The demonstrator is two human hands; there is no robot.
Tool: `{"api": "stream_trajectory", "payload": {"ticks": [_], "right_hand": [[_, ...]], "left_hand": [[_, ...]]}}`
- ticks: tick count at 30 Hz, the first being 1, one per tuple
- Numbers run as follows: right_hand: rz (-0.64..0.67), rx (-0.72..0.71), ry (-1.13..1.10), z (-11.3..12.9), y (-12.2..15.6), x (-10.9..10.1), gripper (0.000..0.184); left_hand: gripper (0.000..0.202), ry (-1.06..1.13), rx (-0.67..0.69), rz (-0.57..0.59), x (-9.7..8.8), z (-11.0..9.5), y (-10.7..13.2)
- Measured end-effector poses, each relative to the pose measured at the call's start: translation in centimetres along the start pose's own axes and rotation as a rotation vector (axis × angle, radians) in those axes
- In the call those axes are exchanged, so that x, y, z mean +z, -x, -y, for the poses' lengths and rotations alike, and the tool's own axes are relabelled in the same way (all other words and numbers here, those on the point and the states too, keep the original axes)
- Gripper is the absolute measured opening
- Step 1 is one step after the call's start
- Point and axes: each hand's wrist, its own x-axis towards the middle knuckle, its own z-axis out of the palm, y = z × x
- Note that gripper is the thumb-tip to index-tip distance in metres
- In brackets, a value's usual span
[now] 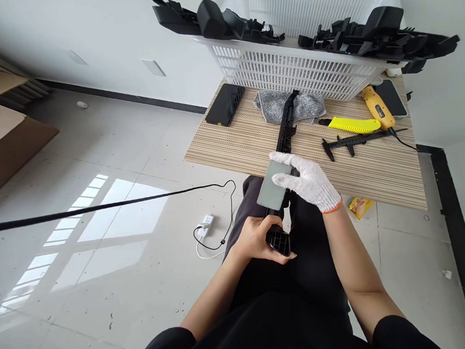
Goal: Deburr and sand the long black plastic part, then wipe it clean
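Note:
My bare left hand (258, 239) is closed round the near end of a long black plastic part (285, 134), which shows a ribbed, hollow end face. The far end of the part rests over a grey cloth (269, 106) on the table. In a white knit glove with an orange cuff, my right hand (310, 183) grips a flat grey-green rectangular pad (272, 190). The pad lies over the middle of the black part, partly covering it; I cannot tell whether its underside touches. My thumb and fingers hold the pad's right side.
A white plastic basket (288, 61) with several black parts (383, 36) stands at the table's back. On the wood-grain table (230, 147) lie a phone (225, 104), a yellow utility knife (354, 124), a caliper (349, 142) and a corded yellow tool (378, 108). A power strip (206, 225) sits on the floor.

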Motion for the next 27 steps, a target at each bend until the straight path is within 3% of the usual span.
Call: {"api": "stream_trajectory", "payload": {"ticks": [3,7,8,12,16,20,24,27], "right_hand": [[-0.157,0.007,-0.013,0.0,-0.01,0.03,0.056],[0.003,-0.002,0.002,0.02,0.02,0.04,0.054],[0.001,-0.001,0.003,0.02,0.01,0.05,0.054],[-0.208,0.003,0.003,0.05,-0.02,0.04,0.057],[-0.027,0.002,0.02,0.13,0.05,0.0,0.054],[-0.199,0.014,-0.003,0.04,0.07,-0.05,0.055],[-0.051,0.003,-0.005,-0.15,0.01,-0.1,0.055],[-0.154,0.02,-0.032,-0.17,-0.02,-0.1,0.056]], "left_hand": [[0.053,0.0,0.005,-0.002,-0.06,-0.02,-0.03],[0.053,0.001,0.005,0.001,-0.12,-0.08,-0.12],[0.053,0.002,0.005,-0.001,-0.13,-0.09,-0.14],[0.053,0.0,0.012,-0.01,-0.1,-0.12,-0.18],[0.053,-0.008,0.005,-0.006,-0.1,-0.14,-0.17],[0.053,-0.008,0.007,-0.005,-0.11,-0.13,-0.16],[0.053,-0.018,0.007,0.001,-0.1,-0.1,-0.12],[0.054,-0.012,0.002,-0.001,-0.07,-0.1,-0.08]]}}
